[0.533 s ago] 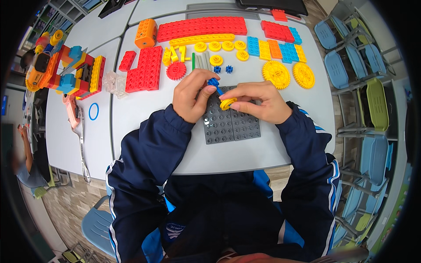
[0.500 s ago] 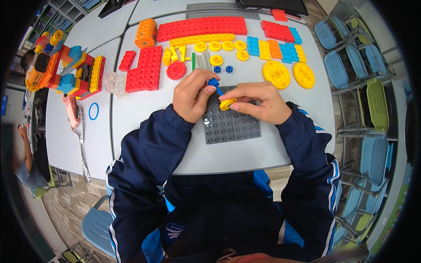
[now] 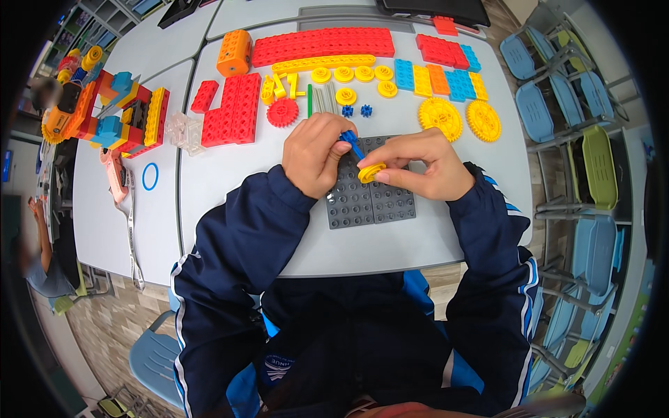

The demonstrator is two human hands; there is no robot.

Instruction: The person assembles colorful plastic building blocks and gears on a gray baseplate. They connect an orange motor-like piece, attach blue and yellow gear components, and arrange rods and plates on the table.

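Above a dark grey studded baseplate [image 3: 352,209], my two hands hold a small assembly of a blue axle [image 3: 357,148] and a yellow pulley wheel [image 3: 371,173]. My left hand [image 3: 317,155] is closed in a pinch on the axle's upper end, where a blue knob-like piece [image 3: 348,137] shows by the thumb. Thumb and fingers of my right hand [image 3: 426,166] grip the yellow wheel at the axle's lower end. The axle slants down to the right between them. Just beyond the hands lie two small blue gears [image 3: 366,111] and several yellow wheels [image 3: 345,97].
Red beams [image 3: 322,46] and a long yellow beam [image 3: 333,63] lie at the back. Big yellow gears [image 3: 440,119] are at right, a red gear [image 3: 282,113] at left. A built block model [image 3: 115,111] stands far left, near a blue ring [image 3: 150,176].
Both hands have shifted slightly to the right together with the blue axle and yellow wheel. Both keep their hold; the parts on the table stay in place.
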